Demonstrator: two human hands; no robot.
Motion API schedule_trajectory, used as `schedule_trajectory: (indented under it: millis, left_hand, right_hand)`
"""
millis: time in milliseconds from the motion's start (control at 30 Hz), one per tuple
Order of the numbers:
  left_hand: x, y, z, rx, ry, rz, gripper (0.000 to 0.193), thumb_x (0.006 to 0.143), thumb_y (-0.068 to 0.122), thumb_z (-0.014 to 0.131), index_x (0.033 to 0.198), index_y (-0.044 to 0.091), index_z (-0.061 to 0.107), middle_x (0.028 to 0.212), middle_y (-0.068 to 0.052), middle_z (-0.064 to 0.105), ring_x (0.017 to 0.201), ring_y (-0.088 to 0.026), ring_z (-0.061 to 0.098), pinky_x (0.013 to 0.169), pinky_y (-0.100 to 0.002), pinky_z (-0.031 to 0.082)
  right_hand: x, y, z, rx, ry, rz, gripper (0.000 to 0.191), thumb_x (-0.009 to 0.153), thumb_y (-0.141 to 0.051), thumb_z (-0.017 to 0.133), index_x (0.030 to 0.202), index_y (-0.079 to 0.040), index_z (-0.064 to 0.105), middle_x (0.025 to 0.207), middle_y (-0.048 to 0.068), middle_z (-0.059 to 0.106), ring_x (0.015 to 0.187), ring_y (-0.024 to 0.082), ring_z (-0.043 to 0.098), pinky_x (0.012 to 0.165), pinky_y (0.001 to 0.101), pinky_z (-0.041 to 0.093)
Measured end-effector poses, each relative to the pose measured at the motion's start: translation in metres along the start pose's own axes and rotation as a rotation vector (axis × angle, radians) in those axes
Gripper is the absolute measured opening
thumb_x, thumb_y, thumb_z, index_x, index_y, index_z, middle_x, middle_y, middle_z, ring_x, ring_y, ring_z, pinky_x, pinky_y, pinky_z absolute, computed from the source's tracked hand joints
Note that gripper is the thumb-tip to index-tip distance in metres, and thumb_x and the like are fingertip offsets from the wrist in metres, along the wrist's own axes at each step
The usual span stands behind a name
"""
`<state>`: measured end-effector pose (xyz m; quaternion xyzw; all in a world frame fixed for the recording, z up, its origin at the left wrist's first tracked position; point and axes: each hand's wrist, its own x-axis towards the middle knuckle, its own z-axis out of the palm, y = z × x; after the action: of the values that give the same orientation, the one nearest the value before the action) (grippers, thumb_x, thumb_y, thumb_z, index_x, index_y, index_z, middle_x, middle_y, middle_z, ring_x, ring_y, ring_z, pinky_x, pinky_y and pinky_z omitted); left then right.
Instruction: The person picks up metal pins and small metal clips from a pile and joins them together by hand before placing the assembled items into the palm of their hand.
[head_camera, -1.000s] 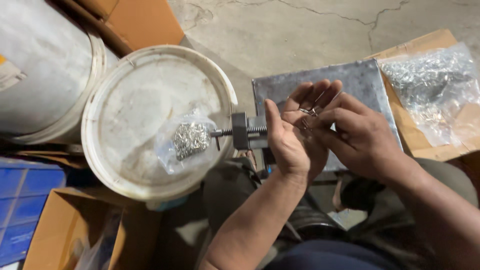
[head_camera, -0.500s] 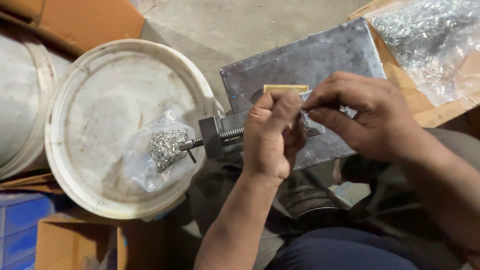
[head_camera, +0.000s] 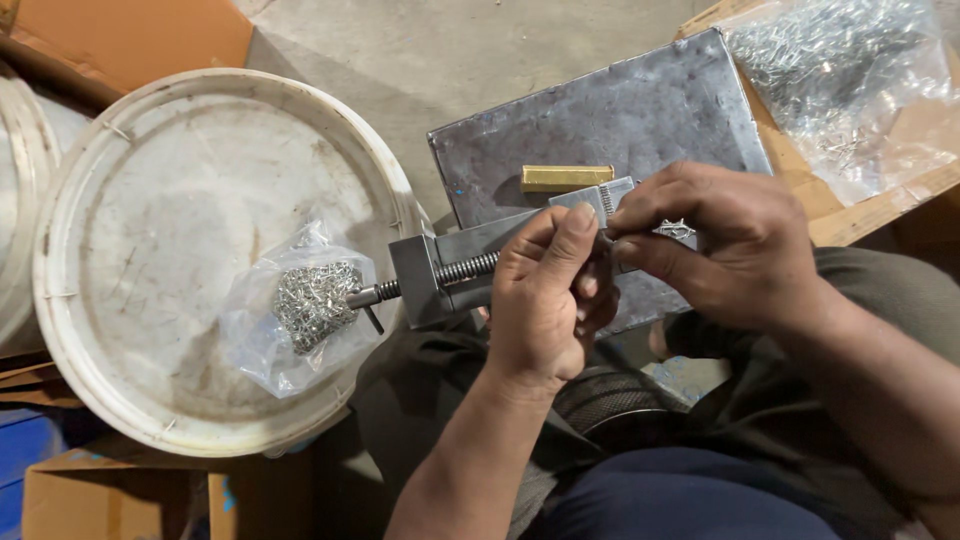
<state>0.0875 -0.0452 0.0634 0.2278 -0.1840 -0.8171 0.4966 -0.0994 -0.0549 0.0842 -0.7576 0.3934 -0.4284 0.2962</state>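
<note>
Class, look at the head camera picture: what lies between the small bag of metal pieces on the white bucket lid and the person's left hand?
The small vise: its screw reaches from the bag toward the left hand.

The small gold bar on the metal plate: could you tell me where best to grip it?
Pinch the gold bar across its two long sides, coming from above. It lies flat on the grey metal plate, with bare plate along its far edge; the vise and right hand crowd its near side.

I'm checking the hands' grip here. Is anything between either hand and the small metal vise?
Nothing visible is. The left hand wraps directly around the small metal vise, and the right hand pinches a small metal piece at its jaw end.
</note>
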Motion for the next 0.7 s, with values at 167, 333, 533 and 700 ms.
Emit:
schedule_trajectory:
  millis: [167,333,533,700]
  left_hand:
    - [-0.004,0.005,-0.001,0.007,0.013,-0.097,0.025,0.104,0.029,0.065,0.087,0.010,0.062,0.067,0.003,0.051,0.049,-0.005,0.041,0.041,-0.022,0.030]
    - [-0.002,0.000,-0.007,-0.055,-0.039,0.008,0.029,0.110,0.030,0.065,0.090,0.009,0.062,0.070,0.001,0.053,0.050,-0.008,0.044,0.042,-0.026,0.033]
    - [0.008,0.007,-0.022,-0.402,-0.099,0.321,0.052,0.118,0.047,0.043,0.111,0.000,0.065,0.083,-0.005,0.060,0.069,-0.015,0.056,0.058,-0.031,0.045]
    - [0.013,0.005,-0.025,-0.491,-0.138,0.351,0.067,0.116,0.057,0.034,0.122,-0.002,0.064,0.092,-0.010,0.064,0.081,-0.023,0.063,0.075,-0.041,0.054]
  right_hand:
    - [-0.004,0.001,0.002,0.235,0.014,0.103,0.014,0.095,0.000,0.073,0.107,0.002,0.067,0.109,0.011,0.072,0.099,0.016,0.073,0.084,0.0266,0.065]
    - [-0.005,0.001,-0.006,0.246,0.020,-0.045,0.013,0.095,0.003,0.071,0.106,-0.001,0.066,0.105,0.010,0.071,0.087,0.012,0.073,0.075,0.0220,0.060]
    - [-0.016,-0.010,-0.011,-0.510,-0.144,0.133,0.010,0.092,-0.008,0.076,0.096,-0.001,0.070,0.096,0.011,0.073,0.081,0.018,0.073,0.068,0.0281,0.059]
    - [-0.019,-0.026,-0.002,-0.555,-0.128,0.133,0.012,0.089,-0.009,0.075,0.097,0.000,0.070,0.094,0.011,0.072,0.080,0.022,0.073,0.068,0.0329,0.057]
